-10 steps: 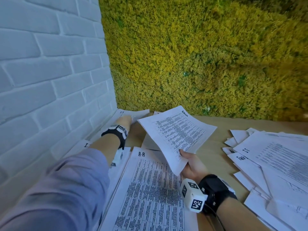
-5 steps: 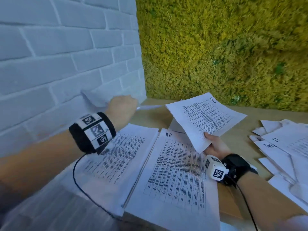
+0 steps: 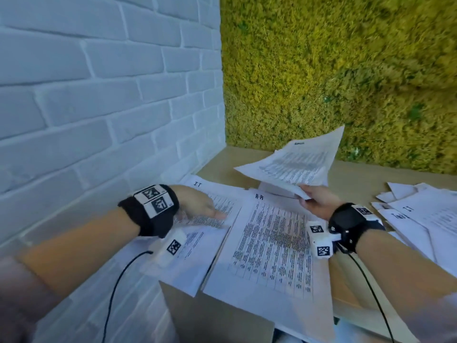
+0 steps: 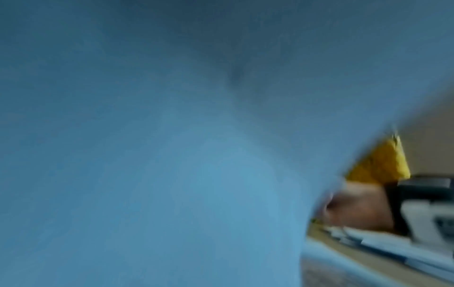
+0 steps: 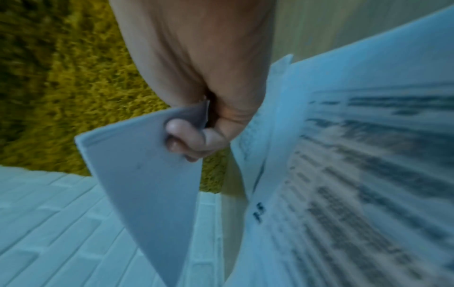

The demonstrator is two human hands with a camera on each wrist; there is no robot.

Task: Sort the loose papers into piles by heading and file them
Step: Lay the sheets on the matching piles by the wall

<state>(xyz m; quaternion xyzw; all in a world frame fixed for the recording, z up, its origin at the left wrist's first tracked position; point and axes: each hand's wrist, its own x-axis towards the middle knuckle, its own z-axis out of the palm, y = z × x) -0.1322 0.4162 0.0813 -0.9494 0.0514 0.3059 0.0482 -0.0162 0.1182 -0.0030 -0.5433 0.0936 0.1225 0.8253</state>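
Two headings read "IT" and "A-R"; left hand fingers flat, right hand pinching a sheet.

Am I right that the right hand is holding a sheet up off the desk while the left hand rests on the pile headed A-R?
Not quite: the head view shows the left hand resting on the IT pile, beside the A-R pile. The right hand does hold a sheet off the desk.

Lying on the pale wooden desk: a pile headed IT along its left edge by the brick wall, a pile headed A-R just beside it, overhanging the near edge, and a loose heap of papers spreading toward the right edge.
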